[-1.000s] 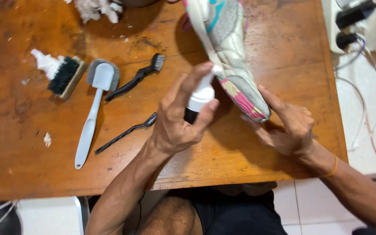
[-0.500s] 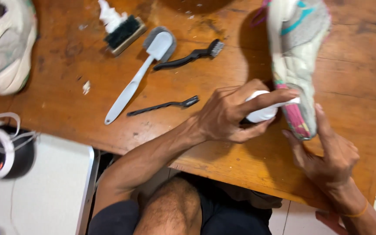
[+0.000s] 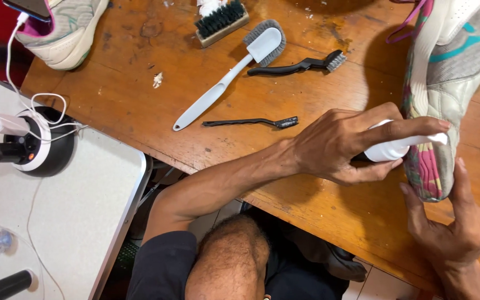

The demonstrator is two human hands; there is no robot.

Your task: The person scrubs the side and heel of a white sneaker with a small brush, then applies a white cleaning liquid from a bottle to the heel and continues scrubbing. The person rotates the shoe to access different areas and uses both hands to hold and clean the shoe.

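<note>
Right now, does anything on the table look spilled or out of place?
Yes, small messes: white foam clings to the wooden brush at the table's top edge, and a white scrap lies loose below it. The second shoe hangs partly over the table's left corner.

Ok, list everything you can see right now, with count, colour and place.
Sneaker: 1, white-grey with teal and pink, held upright at right.
Bottle: 1, white pump top, against the sneaker.
Second sneaker: 1, pale, table's top left.
Brushes: 4; wooden block brush, grey long-handled brush, black brush, thin black brush.
Table: 1, brown wood.
Round black device: 1, with white cables, on the grey side surface.
Left hand: grips the bottle.
Right hand: supports the sneaker's toe.
</note>
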